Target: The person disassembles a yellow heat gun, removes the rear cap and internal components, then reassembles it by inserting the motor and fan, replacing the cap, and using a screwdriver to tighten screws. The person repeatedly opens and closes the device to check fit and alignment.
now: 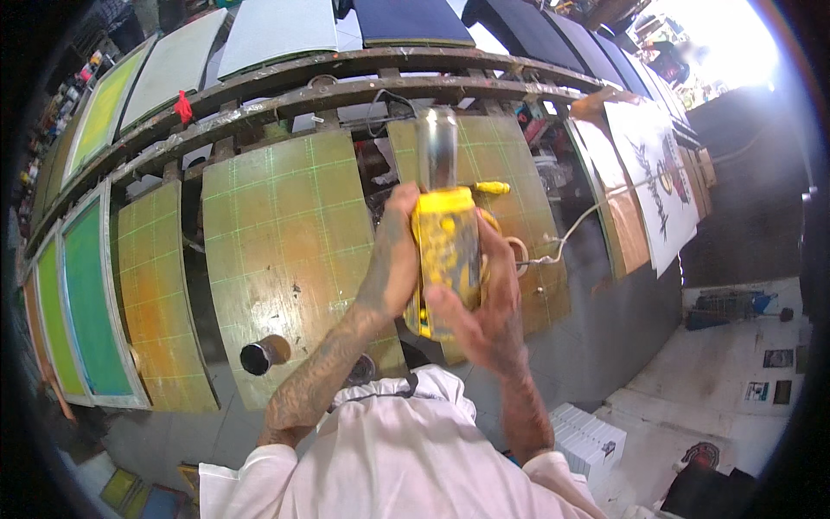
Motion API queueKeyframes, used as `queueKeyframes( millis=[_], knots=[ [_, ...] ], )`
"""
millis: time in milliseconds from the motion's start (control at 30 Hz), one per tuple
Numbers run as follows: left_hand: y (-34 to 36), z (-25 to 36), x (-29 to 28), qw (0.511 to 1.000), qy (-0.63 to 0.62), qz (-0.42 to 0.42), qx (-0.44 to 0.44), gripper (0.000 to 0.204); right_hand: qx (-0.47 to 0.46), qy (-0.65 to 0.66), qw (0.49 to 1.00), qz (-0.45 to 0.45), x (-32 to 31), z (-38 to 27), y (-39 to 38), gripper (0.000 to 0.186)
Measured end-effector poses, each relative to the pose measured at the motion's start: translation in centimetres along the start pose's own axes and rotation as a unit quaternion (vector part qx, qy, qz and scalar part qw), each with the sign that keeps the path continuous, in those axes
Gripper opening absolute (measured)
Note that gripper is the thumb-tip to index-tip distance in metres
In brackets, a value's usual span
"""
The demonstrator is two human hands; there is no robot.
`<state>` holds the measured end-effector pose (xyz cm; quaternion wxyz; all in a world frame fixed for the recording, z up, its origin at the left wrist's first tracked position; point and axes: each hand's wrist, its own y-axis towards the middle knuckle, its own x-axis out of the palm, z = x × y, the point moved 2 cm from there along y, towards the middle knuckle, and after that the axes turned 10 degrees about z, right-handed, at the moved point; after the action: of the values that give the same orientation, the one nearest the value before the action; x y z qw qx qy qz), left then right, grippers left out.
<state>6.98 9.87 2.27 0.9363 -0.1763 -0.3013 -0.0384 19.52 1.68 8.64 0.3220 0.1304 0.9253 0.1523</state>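
Note:
Up in front of my chest is a yellow-and-grey tool (pixel 445 251) with a shiny metal tube (pixel 438 147) pointing away from me; it looks like a heat gun. Its casing is worn and smeared. My left hand (pixel 398 251) grips the left side, fingers partly hidden behind it. On the opposite side my right hand (pixel 493 303) is closed around the casing, with the thumb lying across the near end. Beneath the tool are brownish printing boards (pixel 285 225) marked with green grid lines. A small yellow-handled item (pixel 491 187) shows just right of the tube.
A dark-mouthed cup (pixel 265 355) stands on a board to my left. Green-meshed framed screens (pixel 95 285) lean at far left. Wooden rails (pixel 363 91) run across the back, with a red cloth (pixel 182 108). A white cable (pixel 596 208) passes a printed white sheet (pixel 653 182) at right.

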Motion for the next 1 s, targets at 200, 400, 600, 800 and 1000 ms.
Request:
queueKeyframes(
  millis=[200, 400, 600, 800, 1000],
  knots=[
    [1.9, 0.9, 0.5, 0.996, -0.044, -0.047, -0.062, 0.066, 0.019, -0.05, 0.998, -0.04, -0.5, -0.5, 2.8, 0.065],
    [4.5, -2.0, -0.5, 0.998, -0.04, -0.008, -0.051, 0.075, -0.026, -0.082, 0.996, -0.028, -0.6, 0.2, 3.3, 0.072],
    [4.1, -1.4, 0.3, 0.996, -0.053, -0.016, -0.07, 0.078, -0.04, -0.111, 0.993, -0.011, 0.0, 1.3, 3.0, 0.082],
    [1.5, 0.6, 1.8, 0.992, -0.063, -0.031, -0.103, 0.058, -0.063, -0.055, 0.996, -0.02, -0.3, 2.3, 1.7, 0.085],
    [0.3, 2.3, 2.1, 0.995, -0.068, -0.072, -0.003, 0.052, -0.097, -0.01, 0.995, -0.013, -0.4, 3.6, 1.6, 0.089]
  ],
)
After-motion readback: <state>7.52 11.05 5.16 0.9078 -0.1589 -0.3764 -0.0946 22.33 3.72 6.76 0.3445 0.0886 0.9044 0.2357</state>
